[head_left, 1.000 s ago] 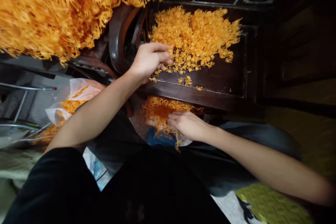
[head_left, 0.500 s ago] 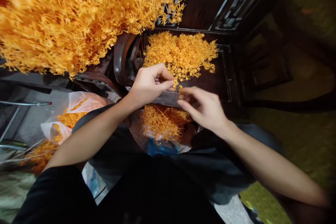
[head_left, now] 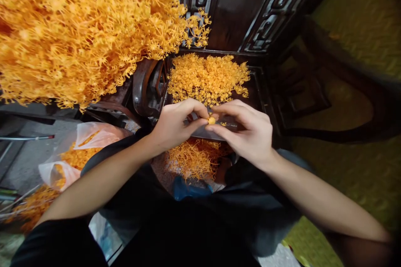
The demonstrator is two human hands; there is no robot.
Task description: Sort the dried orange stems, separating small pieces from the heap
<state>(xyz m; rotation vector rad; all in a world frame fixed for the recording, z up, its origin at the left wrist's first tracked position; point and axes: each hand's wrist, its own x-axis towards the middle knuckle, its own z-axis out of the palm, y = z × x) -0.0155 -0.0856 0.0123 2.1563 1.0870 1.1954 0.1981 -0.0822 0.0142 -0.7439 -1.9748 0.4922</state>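
Huge orange heap (head_left: 78, 29) fills top left, hanging over the dark carved bench (head_left: 260, 87). A smaller pile (head_left: 206, 77) sits on the bench seat, just beyond the hands. Clear plastic bag (head_left: 94, 135) low left, mouth open, more orange bits inside. Another loose pile (head_left: 191, 158) in the lap, below the bench edge; what holds it, can't tell. L hand (head_left: 175, 125) & R hand (head_left: 250, 133) meet at the bench edge, fingers narrow, both pinching one tiny orange piece (head_left: 211, 120) btw thumb & forefinger tips. Best done, I'd judge, w/ a light pinch right at the piece, hands kept over the lap so a slip lands there.
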